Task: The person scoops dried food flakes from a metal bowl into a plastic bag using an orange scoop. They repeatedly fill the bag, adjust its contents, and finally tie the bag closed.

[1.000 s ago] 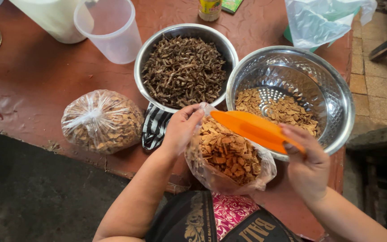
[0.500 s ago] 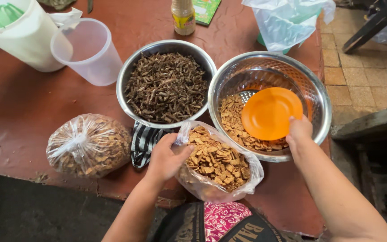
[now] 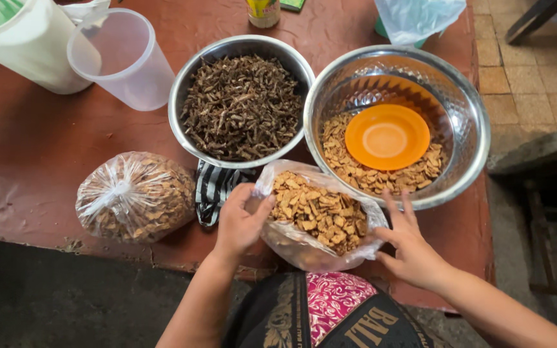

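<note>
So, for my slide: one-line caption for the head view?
Both hands hold an open bag of chips beside two steel bowls.

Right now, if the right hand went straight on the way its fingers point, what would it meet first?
The right hand points up toward the perforated steel bowl; it would likely meet that bowl's near rim first, though depth is unclear.

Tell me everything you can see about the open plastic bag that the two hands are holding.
The open plastic bag is thin, clear and crinkled, and about full of small light-brown cracker pieces. Its mouth is open and faces up. It sits at the near edge of the reddish table, just in front of the two metal bowls. The left hand grips its left rim, and the right hand touches its right side. A striped cloth lies beside it.
</note>
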Demonstrator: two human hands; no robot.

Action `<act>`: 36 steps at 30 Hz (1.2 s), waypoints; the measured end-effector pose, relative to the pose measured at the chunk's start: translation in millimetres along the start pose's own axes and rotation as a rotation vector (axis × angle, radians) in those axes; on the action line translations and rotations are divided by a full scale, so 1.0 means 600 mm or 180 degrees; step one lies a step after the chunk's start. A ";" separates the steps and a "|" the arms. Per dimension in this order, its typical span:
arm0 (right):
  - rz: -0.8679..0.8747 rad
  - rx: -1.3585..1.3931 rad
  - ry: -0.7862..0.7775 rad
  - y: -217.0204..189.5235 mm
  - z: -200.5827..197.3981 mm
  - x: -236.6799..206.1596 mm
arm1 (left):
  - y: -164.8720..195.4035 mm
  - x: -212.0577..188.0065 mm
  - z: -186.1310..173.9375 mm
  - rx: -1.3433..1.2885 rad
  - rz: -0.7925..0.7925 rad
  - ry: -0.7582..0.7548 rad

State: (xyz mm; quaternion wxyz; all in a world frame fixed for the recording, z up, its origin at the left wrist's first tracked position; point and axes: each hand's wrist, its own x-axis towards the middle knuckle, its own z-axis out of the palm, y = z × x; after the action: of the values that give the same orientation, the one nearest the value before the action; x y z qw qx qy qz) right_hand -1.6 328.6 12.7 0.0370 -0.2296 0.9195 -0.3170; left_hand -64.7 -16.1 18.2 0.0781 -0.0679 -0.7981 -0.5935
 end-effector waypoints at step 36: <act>0.0705 0.1972 0.1192 -0.016 -0.076 -0.091 | 0.082 -0.046 0.036 -0.1258 0.0042 -0.0636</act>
State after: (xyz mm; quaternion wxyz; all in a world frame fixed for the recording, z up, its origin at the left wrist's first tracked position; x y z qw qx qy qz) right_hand 41.1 371.8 50.4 -0.0300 -0.0449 0.7901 -0.6106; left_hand -28.9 18.2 52.3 -0.0123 -0.1457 -0.6696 -0.7282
